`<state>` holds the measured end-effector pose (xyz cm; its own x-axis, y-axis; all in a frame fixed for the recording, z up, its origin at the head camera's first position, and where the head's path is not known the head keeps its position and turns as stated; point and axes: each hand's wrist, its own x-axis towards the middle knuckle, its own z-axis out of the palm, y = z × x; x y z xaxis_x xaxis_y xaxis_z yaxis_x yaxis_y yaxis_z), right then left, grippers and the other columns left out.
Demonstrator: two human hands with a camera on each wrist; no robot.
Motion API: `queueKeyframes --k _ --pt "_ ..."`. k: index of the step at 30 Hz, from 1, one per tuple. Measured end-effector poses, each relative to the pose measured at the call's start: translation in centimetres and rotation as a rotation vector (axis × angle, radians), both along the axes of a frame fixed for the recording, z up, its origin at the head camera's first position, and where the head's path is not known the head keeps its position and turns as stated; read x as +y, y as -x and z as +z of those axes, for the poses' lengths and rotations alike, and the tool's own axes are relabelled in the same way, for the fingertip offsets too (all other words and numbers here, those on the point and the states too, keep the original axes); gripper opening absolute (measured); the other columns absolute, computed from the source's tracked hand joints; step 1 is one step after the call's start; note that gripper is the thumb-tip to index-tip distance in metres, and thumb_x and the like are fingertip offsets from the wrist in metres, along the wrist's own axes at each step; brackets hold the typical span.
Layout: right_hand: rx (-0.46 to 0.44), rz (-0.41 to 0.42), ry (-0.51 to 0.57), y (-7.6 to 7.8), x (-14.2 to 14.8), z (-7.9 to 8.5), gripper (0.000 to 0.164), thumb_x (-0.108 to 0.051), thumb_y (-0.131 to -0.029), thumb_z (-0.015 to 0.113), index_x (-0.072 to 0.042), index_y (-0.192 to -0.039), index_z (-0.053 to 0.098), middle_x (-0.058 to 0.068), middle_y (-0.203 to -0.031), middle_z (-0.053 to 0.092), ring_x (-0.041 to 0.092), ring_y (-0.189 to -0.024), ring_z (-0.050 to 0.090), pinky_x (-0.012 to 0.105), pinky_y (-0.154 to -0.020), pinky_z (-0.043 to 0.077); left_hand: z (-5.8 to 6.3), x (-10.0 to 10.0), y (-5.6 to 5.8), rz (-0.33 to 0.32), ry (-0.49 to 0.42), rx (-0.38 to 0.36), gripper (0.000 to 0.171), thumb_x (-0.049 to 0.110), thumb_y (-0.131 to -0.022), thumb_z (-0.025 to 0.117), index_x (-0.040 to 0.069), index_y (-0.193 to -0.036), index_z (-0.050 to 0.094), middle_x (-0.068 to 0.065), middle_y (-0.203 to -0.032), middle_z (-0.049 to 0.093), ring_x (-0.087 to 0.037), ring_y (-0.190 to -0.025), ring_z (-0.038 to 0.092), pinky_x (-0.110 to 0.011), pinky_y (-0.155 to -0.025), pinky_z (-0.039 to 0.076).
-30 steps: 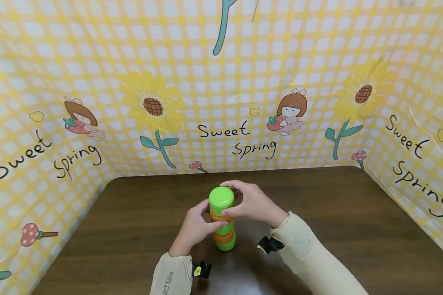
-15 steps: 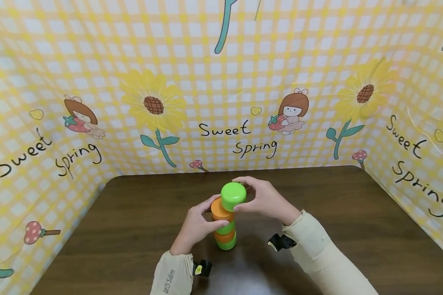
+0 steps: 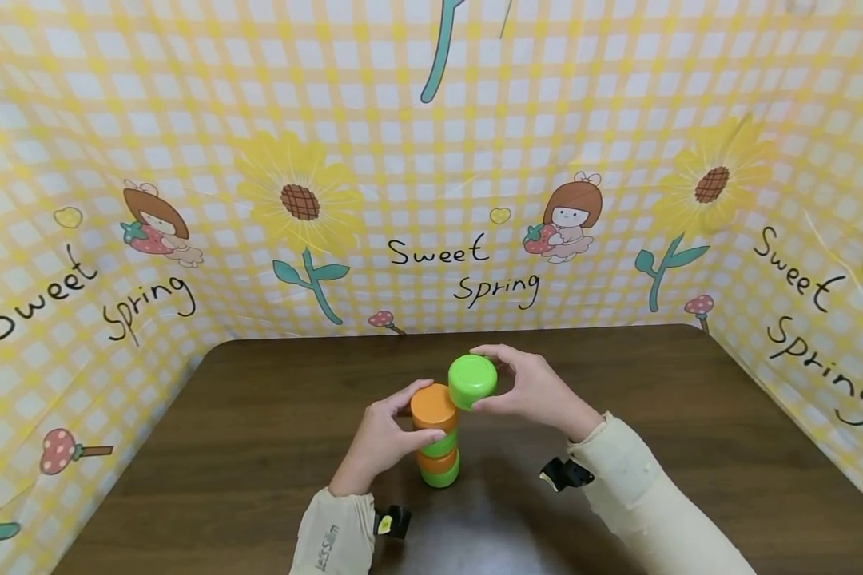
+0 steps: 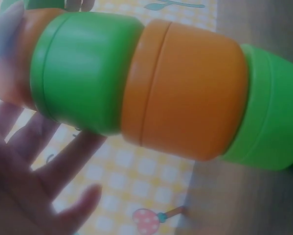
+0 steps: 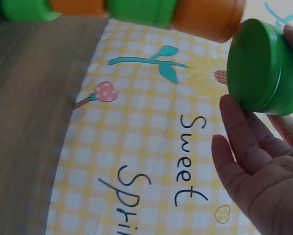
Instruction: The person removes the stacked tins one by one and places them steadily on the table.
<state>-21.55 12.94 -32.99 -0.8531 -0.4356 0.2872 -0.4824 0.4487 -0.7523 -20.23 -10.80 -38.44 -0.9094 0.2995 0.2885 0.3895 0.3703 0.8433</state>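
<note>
Orange and green jars stand in an upright stack. My left hand (image 3: 377,439) grips the topmost orange jar (image 3: 433,406) between thumb and fingers. Below it come a green jar (image 4: 87,68), an orange jar (image 4: 190,93) and a green jar (image 4: 273,107) at the bottom. My right hand (image 3: 535,391) pinches another green jar (image 3: 473,382) by its sides, to the right of the stack's top. In the right wrist view this held green jar (image 5: 261,68) shows its flat face towards the table side. Whether its edge touches the orange jar, I cannot tell.
A dark wooden table (image 3: 273,423) bears the stack. Yellow-and-white checked cloth (image 3: 431,176) with flower prints rises behind it and along both sides. A small black device (image 3: 566,473) hangs at the right wrist, and another black device (image 3: 395,523) at the left.
The right hand has lifted the green jar off the top of the stack and moved it rightwards, uncovering the orange jar's top. The left hand keeps its grip in nearly the same place.
</note>
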Motion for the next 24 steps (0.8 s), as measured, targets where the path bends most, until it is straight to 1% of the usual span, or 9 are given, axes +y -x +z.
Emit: queueKeyframes --k 7,14,19,24 --pt "0.038 -0.017 -0.002 -0.1 1.3 -0.6 0.062 -0.017 -0.073 0.083 -0.003 -0.128 0.057 0.003 -0.101 0.065 0.020 -0.090 0.057 0.041 -0.077 0.048 0.0 0.1 0.0 0.013 -0.006 -0.024 0.060 0.015 -0.076 0.082 0.004 -0.130 0.059 -0.013 -0.111 0.067 -0.027 -0.091 0.062 -0.027 -0.068 0.051" --pt "0.097 -0.011 0.018 0.1 2.8 -1.3 0.063 -0.014 -0.072 0.084 0.001 -0.128 0.058 0.003 -0.100 0.066 0.019 -0.086 0.055 0.041 -0.077 0.048 0.0 0.1 0.0 0.017 0.001 -0.030 0.060 0.015 -0.076 0.082 0.005 -0.131 0.058 -0.012 -0.112 0.066 -0.029 -0.091 0.061 -0.028 -0.068 0.051" --pt "0.103 -0.035 0.014 0.0 3.9 -1.9 0.063 -0.012 -0.071 0.085 0.002 -0.127 0.058 0.004 -0.101 0.066 0.019 -0.086 0.055 0.041 -0.076 0.047 -0.1 0.0 0.0 0.006 0.007 -0.028 0.060 0.015 -0.077 0.082 0.004 -0.131 0.058 -0.013 -0.110 0.066 -0.026 -0.089 0.061 -0.027 -0.069 0.051" --pt "0.107 -0.065 0.010 0.0 4.9 -2.1 0.062 -0.011 -0.071 0.085 0.002 -0.125 0.059 0.005 -0.102 0.067 0.019 -0.087 0.056 0.040 -0.077 0.047 -0.1 0.0 0.1 0.008 0.012 -0.022 0.061 0.015 -0.076 0.082 0.004 -0.131 0.058 -0.012 -0.108 0.067 -0.023 -0.087 0.061 -0.028 -0.070 0.052"
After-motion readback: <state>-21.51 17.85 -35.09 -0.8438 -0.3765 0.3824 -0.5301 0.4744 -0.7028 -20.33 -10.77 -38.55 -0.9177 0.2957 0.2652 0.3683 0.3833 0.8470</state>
